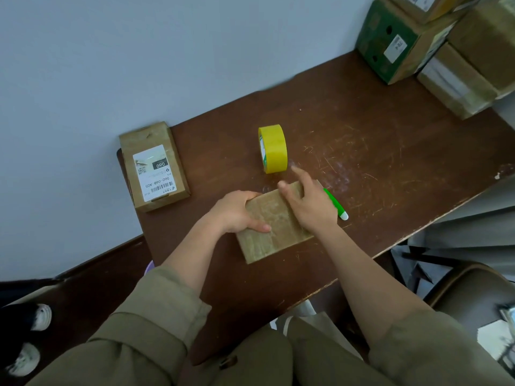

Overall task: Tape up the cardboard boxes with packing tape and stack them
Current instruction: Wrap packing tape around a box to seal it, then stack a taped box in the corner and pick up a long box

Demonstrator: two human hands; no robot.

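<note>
A small cardboard box [274, 232] wrapped in glossy tape lies flat near the front of the brown table [376, 151]. My left hand [237, 211] grips its left edge, thumb on top and fingers curled round the side. My right hand [309, 201] rests on the box's far right corner with straight, spread fingers, the index pointing toward the tape roll. The yellow packing tape roll [274, 149] stands on edge just beyond the box. A second cardboard box [154, 165] with a white label lies flat at the table's left end by the wall.
A green and white cutter [335, 204] lies on the table, partly under my right hand. A stack of several cardboard boxes, one of them green [390, 43], fills the far right corner. A chair [468, 291] stands at the lower right beside the table.
</note>
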